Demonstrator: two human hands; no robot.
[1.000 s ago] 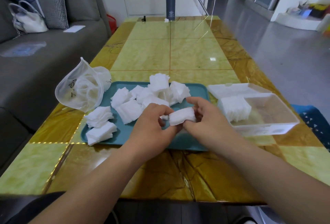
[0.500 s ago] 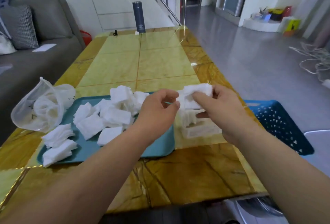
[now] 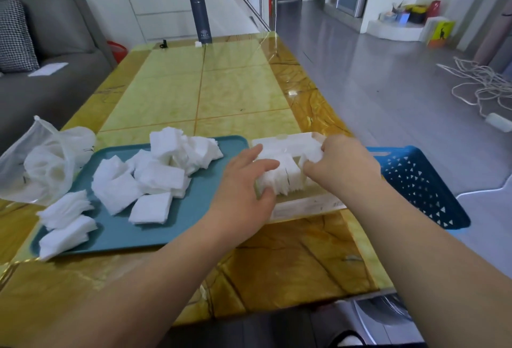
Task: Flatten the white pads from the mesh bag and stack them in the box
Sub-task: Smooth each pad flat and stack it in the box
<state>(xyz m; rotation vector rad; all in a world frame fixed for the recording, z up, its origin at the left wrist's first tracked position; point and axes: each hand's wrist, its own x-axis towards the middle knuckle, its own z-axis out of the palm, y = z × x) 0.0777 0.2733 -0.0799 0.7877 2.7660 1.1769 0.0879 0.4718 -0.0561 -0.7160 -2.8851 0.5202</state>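
Observation:
A clear plastic box (image 3: 304, 207) stands on the table to the right of the teal tray (image 3: 177, 232). Inside it is a stack of white pads (image 3: 284, 178). My left hand (image 3: 243, 189) lies against the stack's left end, fingers spread, thumb at the front. My right hand (image 3: 345, 166) is curled over the stack's right end and pinches a white pad (image 3: 311, 151) down onto it. Several loose pads (image 3: 158, 176) lie heaped on the tray. The white mesh bag (image 3: 47, 164) lies open at the tray's left end with pads inside.
A blue perforated basket (image 3: 421, 184) sits on the floor just right of the table edge. A dark flask (image 3: 200, 18) stands at the table's far end. A grey sofa (image 3: 47, 90) runs along the left. White cable (image 3: 482, 84) lies coiled on the floor.
Both hands carried the pad from above the tray rightward and down into the box. The left hand let go and opened against the stack. The view swung right.

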